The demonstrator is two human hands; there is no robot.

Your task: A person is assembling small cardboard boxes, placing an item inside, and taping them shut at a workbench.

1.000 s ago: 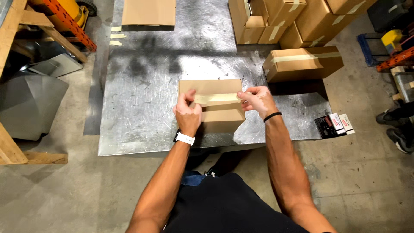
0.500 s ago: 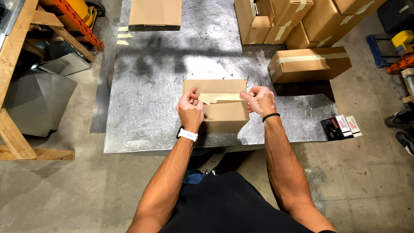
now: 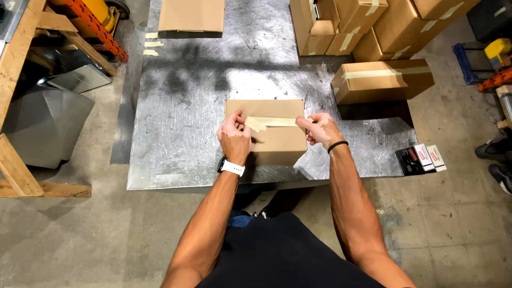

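A steel worktop [image 3: 181,133] carries a stack of taped cartons [image 3: 368,26] at the far right, one sealed carton [image 3: 381,81] nearer, and a small box [image 3: 274,140] at the near edge. A strip of tape [image 3: 272,122] lies across the box top, its long axis left to right. The left hand [image 3: 234,137] pinches one end between closed fingers; the right hand [image 3: 320,129] pinches the other. Both hands are equally near, one at each end.
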